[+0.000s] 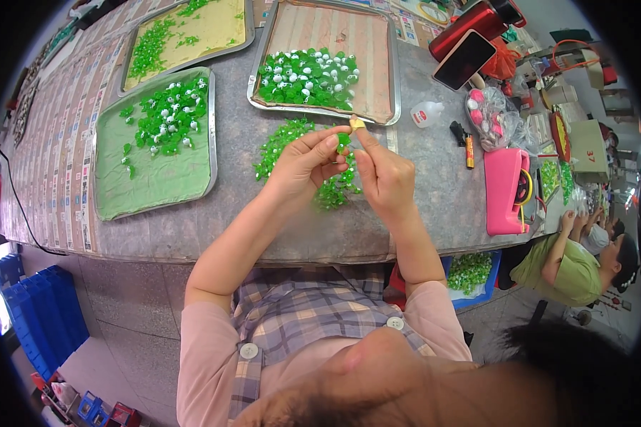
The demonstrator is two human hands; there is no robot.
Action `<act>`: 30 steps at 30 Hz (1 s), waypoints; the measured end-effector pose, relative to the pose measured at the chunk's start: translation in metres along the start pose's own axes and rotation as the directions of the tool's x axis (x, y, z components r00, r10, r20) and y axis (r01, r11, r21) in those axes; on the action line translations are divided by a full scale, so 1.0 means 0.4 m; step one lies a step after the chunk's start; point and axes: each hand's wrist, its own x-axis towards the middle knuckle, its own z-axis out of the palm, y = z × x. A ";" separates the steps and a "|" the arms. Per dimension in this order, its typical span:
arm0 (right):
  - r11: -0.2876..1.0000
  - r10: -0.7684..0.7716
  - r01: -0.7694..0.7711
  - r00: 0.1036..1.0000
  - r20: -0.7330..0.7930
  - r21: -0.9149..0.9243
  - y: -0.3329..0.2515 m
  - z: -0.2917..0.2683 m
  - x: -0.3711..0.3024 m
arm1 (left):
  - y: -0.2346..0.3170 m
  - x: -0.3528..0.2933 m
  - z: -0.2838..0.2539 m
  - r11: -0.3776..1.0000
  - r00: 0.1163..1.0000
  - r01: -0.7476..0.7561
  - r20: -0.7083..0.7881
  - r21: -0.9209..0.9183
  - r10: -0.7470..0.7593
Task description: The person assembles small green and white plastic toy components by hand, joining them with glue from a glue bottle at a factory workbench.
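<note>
Over the front part of the table, my left hand [308, 165] pinches a small green plastic piece [343, 141] between thumb and fingertips. Right beside it is my right hand [386, 173], its fingers curled and a yellow wrap [357, 124] around the index fingertip. Whatever lies between its thumb and fingers is too small to make out. Beneath both hands a loose pile of green pieces [281, 146] with white specks spreads on the table. Just beyond, a metal tray [377, 64] holds many green pieces with white, eye-like balls.
A green-lined tray [149, 192] stands left, a yellow-lined tray [214, 32] behind it. To the right are a small white bottle [427, 114], an orange glue tube [469, 151], a pink tape dispenser [504, 192], a phone [465, 60] and a red flask [470, 28]. Co-workers sit far right.
</note>
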 end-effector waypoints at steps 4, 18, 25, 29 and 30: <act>0.998 0.056 -0.057 0.997 0.051 0.018 -0.011 -0.011 0.001 | -0.002 0.001 -0.003 0.998 0.999 0.032 0.029 -0.051 -0.030; 0.977 -0.049 0.063 0.996 0.071 -0.206 -0.032 -0.001 0.009 | -0.016 0.001 -0.006 0.999 0.999 -0.054 -0.005 -0.005 0.054; 0.974 -0.066 0.077 0.996 0.058 -0.215 -0.021 0.000 0.005 | -0.023 0.002 -0.002 0.998 0.998 -0.065 -0.027 -0.020 0.065; 0.976 -0.059 0.067 0.997 0.048 -0.205 -0.024 0.004 0.005 | -0.025 0.000 -0.003 0.997 0.997 -0.077 -0.020 -0.030 0.076; 0.975 -0.064 0.073 0.997 0.048 -0.208 -0.022 0.003 0.005 | -0.024 0.000 0.000 0.997 0.997 -0.074 -0.028 -0.031 0.073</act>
